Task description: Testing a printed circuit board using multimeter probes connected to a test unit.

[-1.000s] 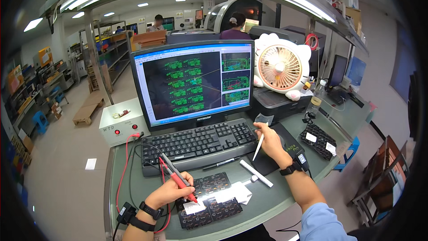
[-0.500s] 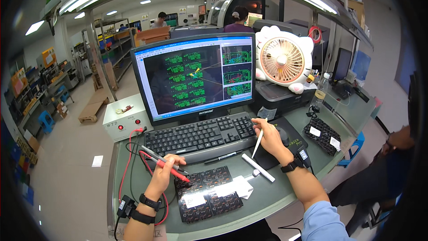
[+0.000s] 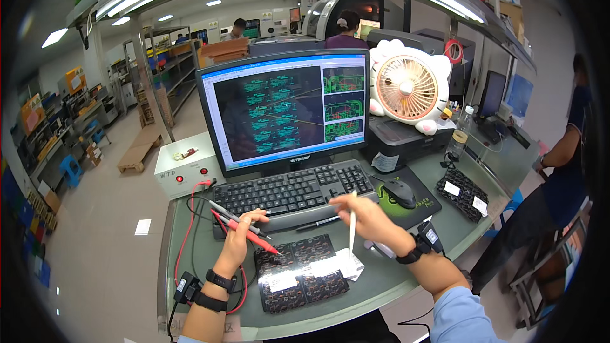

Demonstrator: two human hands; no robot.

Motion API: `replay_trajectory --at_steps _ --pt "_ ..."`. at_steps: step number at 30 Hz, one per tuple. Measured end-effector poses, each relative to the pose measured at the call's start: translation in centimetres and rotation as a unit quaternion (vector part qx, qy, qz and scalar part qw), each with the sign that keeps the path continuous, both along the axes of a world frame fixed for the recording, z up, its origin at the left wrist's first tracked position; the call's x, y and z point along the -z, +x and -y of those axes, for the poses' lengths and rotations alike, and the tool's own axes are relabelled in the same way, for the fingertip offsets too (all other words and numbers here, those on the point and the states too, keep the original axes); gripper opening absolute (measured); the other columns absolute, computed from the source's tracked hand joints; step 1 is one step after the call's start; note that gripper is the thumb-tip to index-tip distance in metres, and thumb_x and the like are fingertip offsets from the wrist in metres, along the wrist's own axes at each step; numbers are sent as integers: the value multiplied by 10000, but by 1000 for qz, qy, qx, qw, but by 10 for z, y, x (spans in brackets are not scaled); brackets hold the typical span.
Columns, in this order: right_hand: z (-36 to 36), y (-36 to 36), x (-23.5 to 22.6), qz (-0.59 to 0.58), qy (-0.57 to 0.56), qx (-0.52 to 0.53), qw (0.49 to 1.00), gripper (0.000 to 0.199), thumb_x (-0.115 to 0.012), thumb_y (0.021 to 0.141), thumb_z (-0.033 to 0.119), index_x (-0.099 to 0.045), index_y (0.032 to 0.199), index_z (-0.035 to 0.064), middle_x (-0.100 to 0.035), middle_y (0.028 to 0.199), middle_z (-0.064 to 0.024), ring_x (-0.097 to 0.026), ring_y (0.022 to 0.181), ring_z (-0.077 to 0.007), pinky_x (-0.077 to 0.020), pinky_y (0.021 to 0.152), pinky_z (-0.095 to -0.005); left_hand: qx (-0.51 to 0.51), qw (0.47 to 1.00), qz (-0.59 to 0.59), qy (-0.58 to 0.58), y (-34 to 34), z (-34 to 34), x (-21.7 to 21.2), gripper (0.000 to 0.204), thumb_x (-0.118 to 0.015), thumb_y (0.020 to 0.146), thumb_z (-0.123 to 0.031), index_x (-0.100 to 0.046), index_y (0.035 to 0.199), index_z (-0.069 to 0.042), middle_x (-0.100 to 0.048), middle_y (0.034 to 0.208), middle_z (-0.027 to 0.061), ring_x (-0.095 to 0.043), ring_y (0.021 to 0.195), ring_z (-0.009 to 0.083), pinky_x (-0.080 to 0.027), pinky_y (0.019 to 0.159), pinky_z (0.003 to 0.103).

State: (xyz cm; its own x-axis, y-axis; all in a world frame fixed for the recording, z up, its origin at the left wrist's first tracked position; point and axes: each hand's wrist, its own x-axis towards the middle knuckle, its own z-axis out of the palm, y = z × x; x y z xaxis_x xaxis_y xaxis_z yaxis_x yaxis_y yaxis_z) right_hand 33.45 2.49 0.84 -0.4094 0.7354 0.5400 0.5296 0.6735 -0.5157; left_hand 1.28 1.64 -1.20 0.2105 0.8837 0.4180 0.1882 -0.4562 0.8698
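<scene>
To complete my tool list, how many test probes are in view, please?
2: the red test probe and the grey test probe, both in the left hand. No other is visible.

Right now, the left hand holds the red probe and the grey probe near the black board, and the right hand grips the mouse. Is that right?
Not quite: in the head view, the right hand holds a white stick, not the mouse. The left hand does hold the red probe and grey probe near the black board.
</scene>
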Motion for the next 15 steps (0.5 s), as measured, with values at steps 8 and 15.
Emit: replay_trajectory --at_steps 8,15 --pt "51 -55 -7 146 -36 -168 974 266 -607 914 231 -539 1131 93 -665 898 -105 -637 888 -313 -465 806 -443 48 966 175 -185 -14 13 -25 538 -263 998 -359 -632 985 32 -680 993 177 -652 933 250 -496 850 368" --pt "46 -86 -8 155 -68 -154 974 198 -597 908 249 -547 1023 97 -662 790 -132 -651 759 -344 -485 615 -461 128 945 94 -284 -51 36 -34 532 -286 987 -354 -652 931 29 -687 972 193 -657 955 271 -518 844 364"
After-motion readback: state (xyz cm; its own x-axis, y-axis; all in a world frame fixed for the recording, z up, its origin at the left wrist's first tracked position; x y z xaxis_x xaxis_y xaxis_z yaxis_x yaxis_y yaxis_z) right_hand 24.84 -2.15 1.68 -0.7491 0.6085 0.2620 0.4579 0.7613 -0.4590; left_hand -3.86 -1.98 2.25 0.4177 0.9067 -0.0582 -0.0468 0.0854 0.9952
